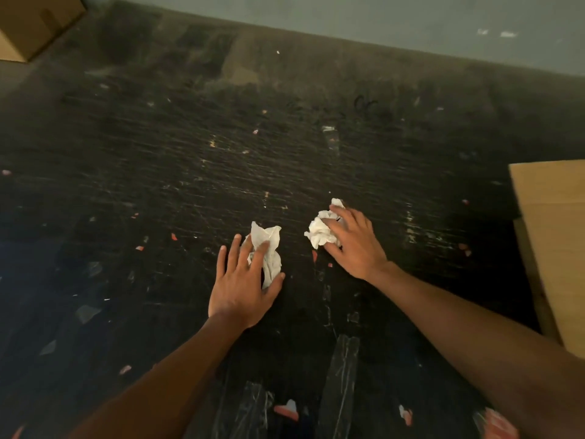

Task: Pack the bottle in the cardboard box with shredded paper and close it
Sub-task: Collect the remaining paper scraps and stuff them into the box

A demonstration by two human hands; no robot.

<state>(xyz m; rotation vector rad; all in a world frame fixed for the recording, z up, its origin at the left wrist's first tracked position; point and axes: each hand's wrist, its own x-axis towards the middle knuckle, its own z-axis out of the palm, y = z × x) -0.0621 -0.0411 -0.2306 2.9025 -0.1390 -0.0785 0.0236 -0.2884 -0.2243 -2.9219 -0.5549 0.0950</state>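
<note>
Two paper wads (267, 251) at centre frame, one under each spread hand: left hand (243, 289), right hand (354, 245); our box (554, 248) lies right, nearer the right.

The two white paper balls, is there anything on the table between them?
In the head view, between the left paper wad and the right paper wad lies only bare dark table, with tiny red scraps just nearer.

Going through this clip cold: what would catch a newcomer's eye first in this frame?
Two white crumpled paper wads stand out on the dark scuffed table: the left hand lies on the left paper wad, and the right hand on the right paper wad. A cardboard box juts in at the right edge; no bottle is visible.
</note>
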